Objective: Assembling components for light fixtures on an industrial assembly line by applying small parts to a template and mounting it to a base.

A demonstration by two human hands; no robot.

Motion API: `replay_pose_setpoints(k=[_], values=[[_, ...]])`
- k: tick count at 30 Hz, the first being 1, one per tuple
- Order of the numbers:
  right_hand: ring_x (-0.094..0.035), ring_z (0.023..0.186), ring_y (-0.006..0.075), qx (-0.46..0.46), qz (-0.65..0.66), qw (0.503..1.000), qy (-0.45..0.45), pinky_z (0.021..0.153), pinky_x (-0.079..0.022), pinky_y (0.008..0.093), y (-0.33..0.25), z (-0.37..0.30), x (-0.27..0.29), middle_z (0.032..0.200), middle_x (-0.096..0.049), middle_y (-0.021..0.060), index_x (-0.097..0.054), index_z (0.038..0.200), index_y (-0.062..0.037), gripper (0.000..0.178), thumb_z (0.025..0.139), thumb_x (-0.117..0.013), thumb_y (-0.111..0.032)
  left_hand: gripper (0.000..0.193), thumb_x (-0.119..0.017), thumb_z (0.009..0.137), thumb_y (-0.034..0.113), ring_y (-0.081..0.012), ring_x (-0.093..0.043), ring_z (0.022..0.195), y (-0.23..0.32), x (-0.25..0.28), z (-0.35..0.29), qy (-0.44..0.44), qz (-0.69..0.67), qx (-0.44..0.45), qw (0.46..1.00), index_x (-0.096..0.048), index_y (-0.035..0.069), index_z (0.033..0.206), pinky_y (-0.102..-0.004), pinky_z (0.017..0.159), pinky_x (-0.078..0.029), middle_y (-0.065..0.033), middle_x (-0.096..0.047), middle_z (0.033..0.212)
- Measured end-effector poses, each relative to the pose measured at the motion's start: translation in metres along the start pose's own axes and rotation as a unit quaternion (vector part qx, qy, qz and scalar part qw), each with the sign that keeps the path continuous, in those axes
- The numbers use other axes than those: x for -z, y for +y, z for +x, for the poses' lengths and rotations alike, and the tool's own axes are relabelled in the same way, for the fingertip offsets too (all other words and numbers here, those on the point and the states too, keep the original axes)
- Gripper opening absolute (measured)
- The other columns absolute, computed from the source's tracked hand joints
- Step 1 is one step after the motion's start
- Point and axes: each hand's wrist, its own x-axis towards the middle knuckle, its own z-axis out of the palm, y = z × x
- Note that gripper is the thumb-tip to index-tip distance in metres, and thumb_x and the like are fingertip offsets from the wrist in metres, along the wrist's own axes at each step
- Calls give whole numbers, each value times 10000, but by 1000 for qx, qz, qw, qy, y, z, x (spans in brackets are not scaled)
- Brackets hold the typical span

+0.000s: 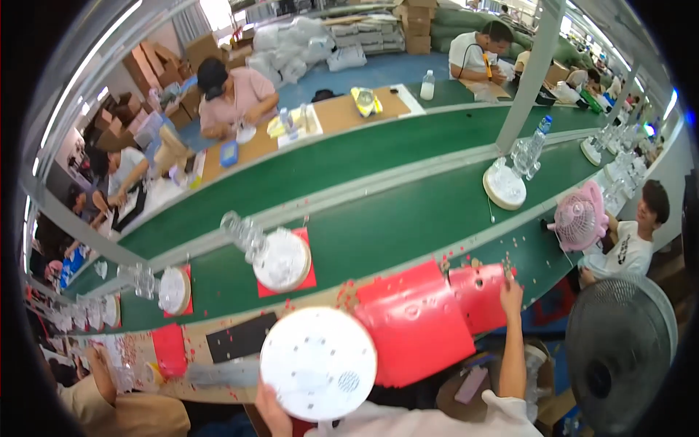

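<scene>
My left hand (272, 412) grips the edge of a round white lamp base (319, 363), tilted so that its flat underside shows, with small dark spots and a round speaker-like grille. A grey translucent tube (223, 373) lies to the left, meeting the base's edge in view. To the right, my right arm is stretched out over the bench. My right hand (512, 293) is at the right edge of a red sheet (477, 297), its fingers drawn together; what they hold, if anything, is too small to name. A larger glossy red sheet (415, 324) lies between my hands.
Clear lamps with round white bases (282, 260) lie on the green conveyor (364, 218). Small red and brown pieces are scattered along its near edge. A black fan (621, 357) and a pink fan (579, 217) stand at right. A co-worker's arm (102, 373) is at left.
</scene>
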Motion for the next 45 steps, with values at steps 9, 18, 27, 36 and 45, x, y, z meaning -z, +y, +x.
replay_pose_setpoints(k=[9, 18, 27, 36, 45], values=[[-631, 1124, 348, 395, 178, 901, 14, 980, -476, 443, -381, -233, 113, 1161, -706, 131, -719, 1124, -46, 346, 780, -739, -75, 570, -454, 1031, 114, -214, -512, 1274, 21, 4, -2, -190, -105, 45, 975, -304, -75, 1548, -305, 1080, -371, -179, -508, 1457], [-577, 1269, 292, 386, 124, 913, -42, 1013, -457, 455, -379, -298, 98, 1324, -649, 112, -684, 1233, -59, 453, 797, -756, -160, 776, -503, 996, 49, -147, -604, 611, 43, 25, 13, -372, -137, 120, 910, -64, 102, 1634, -258, 481, -492, -152, -641, 1097], [-467, 1348, 321, 111, 304, 929, 181, 1128, -361, 439, -344, -333, 41, 1429, -495, 198, -495, 1380, 31, 475, 997, -546, -246, 874, -557, 972, 39, -222, -643, 967, 15, 28, 4, -412, -179, 109, 887, 22, 116, 1623, -287, 568, -578, -194, -450, 1432], [-626, 1146, 313, 316, 282, 802, -420, 1001, -469, 432, -356, -380, -37, 1171, -674, 153, -686, 1154, -48, 295, 878, -710, -150, 908, -596, 985, 117, -160, -656, 604, 11, 5, 15, -354, -176, 19, 918, 39, 124, 1634, -299, 531, -546, -143, -688, 873], [-546, 1248, 364, 372, 230, 832, -342, 1047, -426, 465, -362, -375, -127, 1230, -636, 181, -645, 1230, -61, 368, 893, -656, -209, 686, -582, 958, 124, -170, -611, 1120, -3, 13, 8, -279, -188, 72, 939, -287, 26, 1569, -280, 906, -505, -122, -550, 1383]])
